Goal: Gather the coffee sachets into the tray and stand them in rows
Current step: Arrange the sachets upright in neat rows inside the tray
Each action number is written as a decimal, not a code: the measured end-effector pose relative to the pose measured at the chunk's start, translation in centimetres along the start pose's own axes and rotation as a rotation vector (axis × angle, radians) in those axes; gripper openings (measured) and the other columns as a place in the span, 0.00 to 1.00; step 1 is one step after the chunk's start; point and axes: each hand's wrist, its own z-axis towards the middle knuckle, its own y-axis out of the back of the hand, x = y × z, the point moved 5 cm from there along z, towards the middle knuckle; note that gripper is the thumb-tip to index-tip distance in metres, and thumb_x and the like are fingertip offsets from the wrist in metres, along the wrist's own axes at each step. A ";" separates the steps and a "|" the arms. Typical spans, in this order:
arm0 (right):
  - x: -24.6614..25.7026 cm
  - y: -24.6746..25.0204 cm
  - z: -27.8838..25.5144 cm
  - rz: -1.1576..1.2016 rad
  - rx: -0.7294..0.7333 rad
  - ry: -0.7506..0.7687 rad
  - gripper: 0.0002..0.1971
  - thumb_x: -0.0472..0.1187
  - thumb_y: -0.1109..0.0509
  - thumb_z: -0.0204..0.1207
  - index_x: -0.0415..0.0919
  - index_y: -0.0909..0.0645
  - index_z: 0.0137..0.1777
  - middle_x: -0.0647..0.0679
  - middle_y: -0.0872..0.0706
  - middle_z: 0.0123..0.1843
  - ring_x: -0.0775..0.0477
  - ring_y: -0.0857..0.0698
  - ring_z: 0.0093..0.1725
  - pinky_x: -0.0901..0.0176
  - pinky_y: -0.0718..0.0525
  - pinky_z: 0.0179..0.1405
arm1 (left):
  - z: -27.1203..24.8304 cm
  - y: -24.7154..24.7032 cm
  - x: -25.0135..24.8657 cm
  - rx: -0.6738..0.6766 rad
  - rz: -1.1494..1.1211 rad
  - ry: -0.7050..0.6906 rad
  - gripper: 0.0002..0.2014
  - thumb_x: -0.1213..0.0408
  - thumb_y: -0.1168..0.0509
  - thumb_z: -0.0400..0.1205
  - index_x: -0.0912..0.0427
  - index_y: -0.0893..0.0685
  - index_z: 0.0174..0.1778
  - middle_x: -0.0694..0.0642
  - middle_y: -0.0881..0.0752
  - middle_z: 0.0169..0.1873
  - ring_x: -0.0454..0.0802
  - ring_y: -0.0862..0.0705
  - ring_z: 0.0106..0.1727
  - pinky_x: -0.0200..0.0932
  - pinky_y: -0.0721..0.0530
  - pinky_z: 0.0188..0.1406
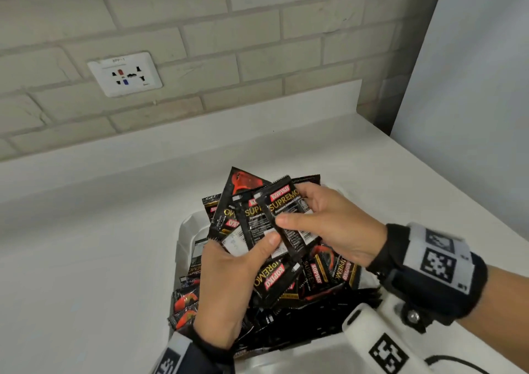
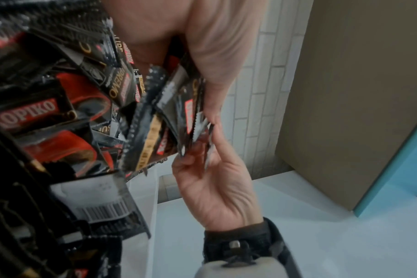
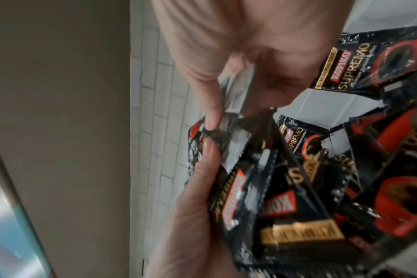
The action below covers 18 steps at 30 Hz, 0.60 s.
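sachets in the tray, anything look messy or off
Yes. The black Kopiko coffee sachets lie jumbled at all angles in the white plastic tray, not in upright rows; some orange-printed ones poke over its left rim. None looks torn.

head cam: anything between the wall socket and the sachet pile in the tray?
Nothing. In the head view only bare white counter and its low upstand separate the wall socket from the sachets heaped in the tray.
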 end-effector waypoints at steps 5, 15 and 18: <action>-0.1 -0.6 -0.4 -0.116 -0.047 0.064 0.11 0.35 0.25 0.69 0.43 0.18 0.51 0.49 0.10 0.47 0.53 0.12 0.46 0.63 0.14 0.49 | -0.3 -0.2 -0.3 0.030 0.077 -0.048 0.18 0.64 0.24 0.57 0.49 0.14 0.43 0.49 0.08 0.39 0.48 0.10 0.42 0.44 0.12 0.40; 0.3 2.2 0.1 0.263 -0.186 -0.007 0.10 0.35 0.30 0.72 0.43 0.19 0.53 0.46 0.11 0.48 0.47 0.14 0.47 0.51 0.18 0.52 | 0.4 1.6 1.3 -0.133 -0.022 0.086 0.12 0.65 0.28 0.71 0.58 0.15 0.49 0.57 0.09 0.44 0.58 0.10 0.46 0.58 0.14 0.50; 3.7 3.1 -0.8 -0.265 -0.262 0.183 0.12 0.38 0.32 0.76 0.48 0.30 0.56 0.54 0.17 0.49 0.52 0.15 0.47 0.57 0.16 0.47 | 0.7 2.1 1.2 -0.181 -0.037 0.084 0.10 0.68 0.30 0.74 0.58 0.16 0.51 0.56 0.09 0.43 0.54 0.10 0.43 0.51 0.14 0.43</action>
